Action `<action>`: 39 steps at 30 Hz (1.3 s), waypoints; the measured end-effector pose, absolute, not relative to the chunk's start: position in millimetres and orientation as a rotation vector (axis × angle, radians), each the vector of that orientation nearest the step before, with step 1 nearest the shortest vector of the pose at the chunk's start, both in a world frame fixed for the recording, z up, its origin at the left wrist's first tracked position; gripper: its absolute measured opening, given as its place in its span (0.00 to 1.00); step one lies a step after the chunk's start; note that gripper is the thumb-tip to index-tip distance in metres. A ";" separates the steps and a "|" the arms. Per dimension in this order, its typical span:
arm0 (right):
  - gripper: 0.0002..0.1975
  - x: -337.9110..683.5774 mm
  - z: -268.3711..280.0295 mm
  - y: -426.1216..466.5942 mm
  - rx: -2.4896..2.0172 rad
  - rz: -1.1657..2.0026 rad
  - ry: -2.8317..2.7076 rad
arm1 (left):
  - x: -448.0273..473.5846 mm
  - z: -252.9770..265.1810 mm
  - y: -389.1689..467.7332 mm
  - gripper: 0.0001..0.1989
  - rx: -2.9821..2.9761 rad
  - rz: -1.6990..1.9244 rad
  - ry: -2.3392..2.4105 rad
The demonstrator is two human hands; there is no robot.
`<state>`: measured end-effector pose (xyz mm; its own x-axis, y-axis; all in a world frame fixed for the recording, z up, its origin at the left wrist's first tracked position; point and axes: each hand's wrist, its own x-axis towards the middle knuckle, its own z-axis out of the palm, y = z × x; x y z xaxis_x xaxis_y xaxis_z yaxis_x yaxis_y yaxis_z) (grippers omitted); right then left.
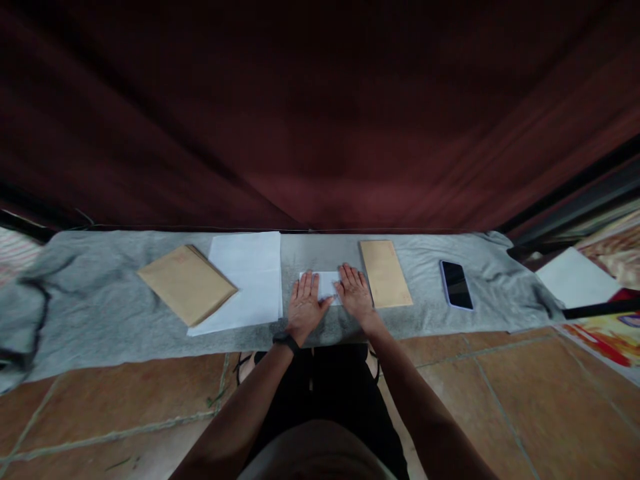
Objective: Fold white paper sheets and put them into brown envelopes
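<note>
A small folded sheet of white paper lies flat on the grey cloth, directly in front of me. My left hand rests palm down over its left end, fingers stretched out and pointing away from me. Over the right end lies my right hand, also flat, with its fingers extended. Both hands cover parts of the paper, so its ends are partly hidden. Just right of my right hand is a single brown envelope.
To the left, a stack of brown envelopes overlaps large white sheets. A phone lies on the grey cloth at the right. Behind the narrow surface hangs a dark red curtain. Tiled floor shows in front.
</note>
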<state>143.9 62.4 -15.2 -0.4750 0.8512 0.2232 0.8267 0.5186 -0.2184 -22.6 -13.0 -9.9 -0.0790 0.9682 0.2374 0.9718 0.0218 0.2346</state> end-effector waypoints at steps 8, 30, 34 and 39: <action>0.26 136.9 -10.2 79.4 -1.545 0.067 -2.363 | -22.1 -8.8 -13.1 0.42 -2.119 -0.501 -2.242; 0.08 130.6 47.2 116.5 -1.569 0.894 -2.239 | -30.7 -2.4 -23.3 0.34 -2.166 -0.763 -2.239; 0.04 144.7 44.9 100.5 -1.557 1.183 -1.893 | -33.7 3.0 -34.9 0.32 -2.095 -1.073 -2.286; 0.05 156.1 29.7 47.0 -1.451 1.425 -1.413 | -35.9 6.2 -54.2 0.31 -1.809 -1.376 -2.422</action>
<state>156.1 47.0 29.7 -0.1734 0.9525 -0.2504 0.2421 -0.2052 -0.9483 -35.9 -54.2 6.2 -0.3956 0.8618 0.3175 0.7139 0.0710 0.6966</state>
